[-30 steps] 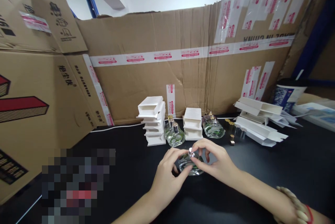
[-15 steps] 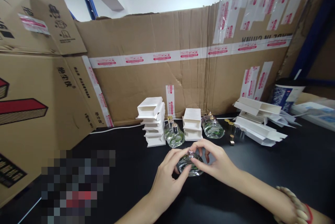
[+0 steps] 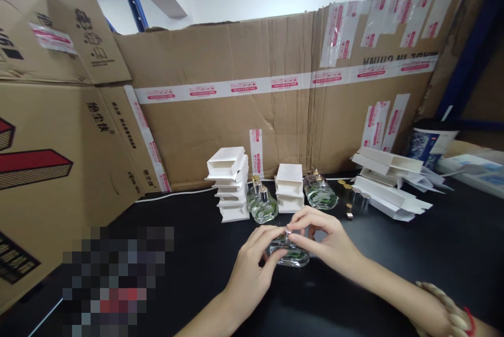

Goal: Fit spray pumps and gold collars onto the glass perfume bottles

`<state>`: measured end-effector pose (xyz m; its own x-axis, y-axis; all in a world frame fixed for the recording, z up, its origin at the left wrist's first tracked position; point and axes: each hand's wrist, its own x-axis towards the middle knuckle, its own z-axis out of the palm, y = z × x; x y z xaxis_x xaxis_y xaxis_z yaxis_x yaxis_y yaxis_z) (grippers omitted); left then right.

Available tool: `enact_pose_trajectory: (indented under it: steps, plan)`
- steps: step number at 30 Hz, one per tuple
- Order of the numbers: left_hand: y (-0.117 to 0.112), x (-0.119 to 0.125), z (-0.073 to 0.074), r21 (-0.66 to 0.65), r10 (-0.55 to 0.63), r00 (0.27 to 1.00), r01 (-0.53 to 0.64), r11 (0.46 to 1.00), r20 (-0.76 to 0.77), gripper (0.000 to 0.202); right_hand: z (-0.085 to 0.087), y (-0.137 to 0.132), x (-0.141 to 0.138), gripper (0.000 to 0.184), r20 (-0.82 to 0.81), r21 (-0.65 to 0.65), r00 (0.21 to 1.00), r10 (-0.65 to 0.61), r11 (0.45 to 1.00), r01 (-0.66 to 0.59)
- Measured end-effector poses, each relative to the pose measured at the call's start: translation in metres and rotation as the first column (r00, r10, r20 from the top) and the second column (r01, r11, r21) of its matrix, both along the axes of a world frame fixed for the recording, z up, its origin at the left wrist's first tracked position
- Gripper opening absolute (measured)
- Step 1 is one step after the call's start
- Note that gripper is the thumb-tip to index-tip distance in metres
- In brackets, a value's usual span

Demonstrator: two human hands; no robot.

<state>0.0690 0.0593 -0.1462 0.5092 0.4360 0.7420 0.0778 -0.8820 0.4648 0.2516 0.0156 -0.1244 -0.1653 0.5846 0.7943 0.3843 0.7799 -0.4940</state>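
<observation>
A small clear glass bottle [image 3: 293, 256] with green print and a silver spray top stands on the black table [image 3: 197, 242], held between both hands. My left hand [image 3: 252, 269] curls round its left side, fingers closed on the glass. My right hand [image 3: 326, 240] pinches the silver top from the right. Both hands touch at the bottle's neck.
Behind stand two stacks of white folded boxes [image 3: 230, 182] [image 3: 289, 186], more glass bottles [image 3: 263, 206] [image 3: 321, 192], small gold and silver caps [image 3: 349, 198], and loose white boxes [image 3: 389, 179] at right. Cardboard walls [image 3: 252, 90] ring the table. A cup [image 3: 431, 143] stands far right.
Both hands and the bottle shifted slightly; the bottle now sits a little lower and tilted, with my right fingers turned over the top.
</observation>
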Motion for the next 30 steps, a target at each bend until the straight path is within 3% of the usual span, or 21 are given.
enact_pose_trajectory:
  steps: [8, 21, 30]
  plan:
    - [0.0018, -0.0007, -0.0016, -0.005, -0.003, 1.000, 0.003, 1.000, -0.005, 0.033, -0.0020, 0.0025, -0.0004, 0.007, -0.070, -0.074, 0.997, 0.019, 0.997, -0.024]
    - [0.0027, -0.0011, -0.0017, -0.024, 0.009, 0.999, -0.010, 1.000, -0.051, 0.034, -0.0009, 0.0007, -0.0014, 0.010, 0.043, 0.097, 0.998, -0.052, 0.994, 0.047]
    - [0.0002, -0.0026, -0.0005, -0.024, -0.006, 0.999, 0.005, 1.000, -0.042, 0.029, -0.0031, 0.0021, -0.0004, 0.012, -0.014, -0.008, 0.999, -0.029, 1.000, 0.029]
